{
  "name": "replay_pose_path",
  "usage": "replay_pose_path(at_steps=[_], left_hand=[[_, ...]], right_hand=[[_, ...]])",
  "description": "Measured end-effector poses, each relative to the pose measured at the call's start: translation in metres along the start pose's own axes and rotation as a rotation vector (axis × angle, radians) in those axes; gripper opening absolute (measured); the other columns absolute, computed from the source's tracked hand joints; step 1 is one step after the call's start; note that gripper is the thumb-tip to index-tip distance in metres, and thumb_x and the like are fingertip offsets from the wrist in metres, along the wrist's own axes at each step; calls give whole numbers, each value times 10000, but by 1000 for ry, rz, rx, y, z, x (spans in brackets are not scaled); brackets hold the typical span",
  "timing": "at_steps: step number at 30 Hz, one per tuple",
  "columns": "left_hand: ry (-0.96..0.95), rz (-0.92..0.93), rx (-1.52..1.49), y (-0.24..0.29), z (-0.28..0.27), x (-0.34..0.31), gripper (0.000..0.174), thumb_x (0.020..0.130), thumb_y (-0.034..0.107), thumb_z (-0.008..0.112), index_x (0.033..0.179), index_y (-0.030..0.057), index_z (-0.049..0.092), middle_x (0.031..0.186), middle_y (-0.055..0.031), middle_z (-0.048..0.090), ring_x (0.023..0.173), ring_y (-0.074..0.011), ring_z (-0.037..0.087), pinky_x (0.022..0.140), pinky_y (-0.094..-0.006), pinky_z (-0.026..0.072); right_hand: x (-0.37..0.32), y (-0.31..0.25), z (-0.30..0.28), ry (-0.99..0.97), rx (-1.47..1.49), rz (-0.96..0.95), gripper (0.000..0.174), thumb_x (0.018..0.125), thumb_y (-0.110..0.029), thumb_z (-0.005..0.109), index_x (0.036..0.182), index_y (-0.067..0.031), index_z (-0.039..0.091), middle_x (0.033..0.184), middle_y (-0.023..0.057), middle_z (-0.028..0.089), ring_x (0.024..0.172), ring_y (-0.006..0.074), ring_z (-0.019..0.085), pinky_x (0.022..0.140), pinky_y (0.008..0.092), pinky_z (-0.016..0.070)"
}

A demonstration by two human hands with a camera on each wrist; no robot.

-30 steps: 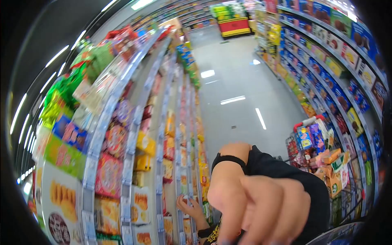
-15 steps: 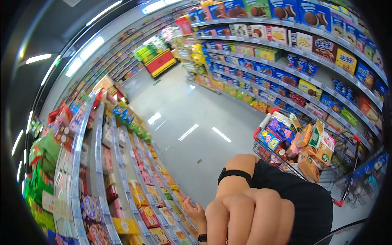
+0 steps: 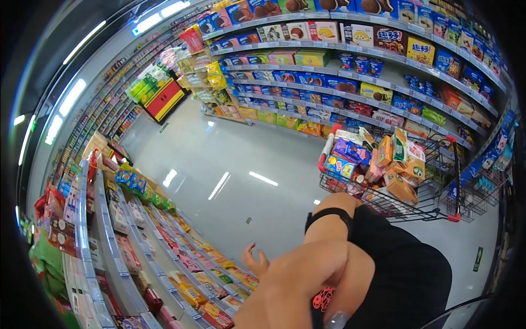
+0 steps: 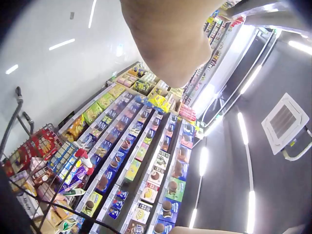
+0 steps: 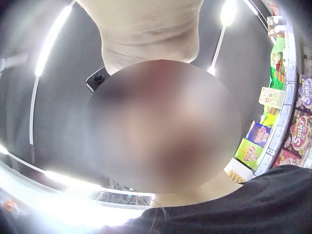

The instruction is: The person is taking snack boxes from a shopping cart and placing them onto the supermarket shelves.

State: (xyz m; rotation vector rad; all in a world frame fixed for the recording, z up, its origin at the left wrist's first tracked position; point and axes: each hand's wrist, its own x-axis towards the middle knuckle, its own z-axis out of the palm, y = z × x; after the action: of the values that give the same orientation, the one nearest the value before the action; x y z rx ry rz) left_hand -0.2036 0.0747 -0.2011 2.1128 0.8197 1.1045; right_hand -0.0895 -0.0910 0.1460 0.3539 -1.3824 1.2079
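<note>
In the head view my left hand (image 3: 255, 262) hovers with its fingers spread just off the low snack shelf (image 3: 164, 249), holding nothing. Flat packets (image 3: 211, 277) lie on that shelf right beside it. The left wrist view catches only the base of that hand (image 4: 165, 39) at the top. My right hand (image 3: 307, 290) is raised very close to the head camera, large and blurred, with one painted nail (image 3: 335, 319) at the bottom edge; how its fingers lie is unclear. The right wrist view shows only the wrist (image 5: 146, 29).
A wire shopping cart (image 3: 350, 189) piled with boxes and packets stands across the aisle, also seen in the left wrist view as cart (image 4: 44, 161). Tall shelves of biscuit boxes (image 3: 350, 82) line the far side. Grey floor (image 3: 219, 159) runs between.
The head view has swung away from the near shelf toward the aisle and cart. My left hand has come off the shelf packets and spread its fingers.
</note>
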Motion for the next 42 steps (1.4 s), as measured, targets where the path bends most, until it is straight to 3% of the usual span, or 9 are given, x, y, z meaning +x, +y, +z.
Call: replay_pose_path(at_steps=[4,15,18,21,24,27,32,39,42], left_hand=[[-18,5,-41,-4,2,12,296,671,27,563,965,52,587,932,-94,593,902,-269,536,796,-361,413],[-218,-1,-169,-52,33,10,258,727,68,577,982,29,571,939,-119,591,880,-249,549,782,-344,431],[-293,-39,-220,-51,36,6,257,746,77,576,995,13,559,946,-132,587,887,-245,549,785,-347,431],[-369,-86,-271,-47,42,-2,260,766,85,574,1009,-2,548,953,-145,583,893,-241,549,788,-350,432],[-475,-136,-354,-36,56,-17,264,786,94,573,1023,-17,537,960,-158,578,900,-237,549,790,-353,433],[-608,-148,-404,-18,69,-35,271,805,102,571,1037,-32,526,967,-170,574,906,-233,549,793,-356,433],[-790,-5,-472,41,134,-56,178,841,93,548,968,-31,557,811,-102,610,763,-155,578,710,-272,457],[-1234,294,-531,160,250,-110,211,771,38,561,981,20,566,879,-106,605,797,-202,591,721,-299,466],[-1287,547,-519,199,292,-137,238,758,33,562,996,27,566,894,-120,603,819,-223,592,745,-313,462]], right_hand=[[29,15,-15,-136,-329,-387,261,881,-222,534,938,33,534,891,161,538,803,247,519,705,351,436],[43,35,-15,-231,-252,-361,498,884,-372,478,1083,83,439,1013,235,487,984,329,480,858,436,402],[50,43,-16,-269,-322,-645,563,874,-403,479,1142,89,425,1090,254,465,1055,366,461,869,465,404],[25,14,-33,-353,-218,-250,625,860,-436,486,1215,70,398,1206,254,423,1122,396,428,900,513,383],[-8,19,-25,-22,-480,-311,491,851,-366,503,1163,11,455,1170,218,460,1088,339,472,901,568,334],[-61,4,-24,200,-834,-180,208,848,-162,523,968,-16,609,984,120,615,999,311,534,874,435,421],[-233,-10,-23,710,-1791,508,233,783,-186,566,981,-67,598,1011,102,594,1041,279,501,923,378,380],[-452,-48,85,1367,-2078,1219,326,726,-231,607,993,-49,567,985,159,590,962,332,541,831,404,432],[-503,-72,131,1702,-1813,1207,337,723,-225,611,992,-30,553,924,178,603,875,354,573,777,413,454]])
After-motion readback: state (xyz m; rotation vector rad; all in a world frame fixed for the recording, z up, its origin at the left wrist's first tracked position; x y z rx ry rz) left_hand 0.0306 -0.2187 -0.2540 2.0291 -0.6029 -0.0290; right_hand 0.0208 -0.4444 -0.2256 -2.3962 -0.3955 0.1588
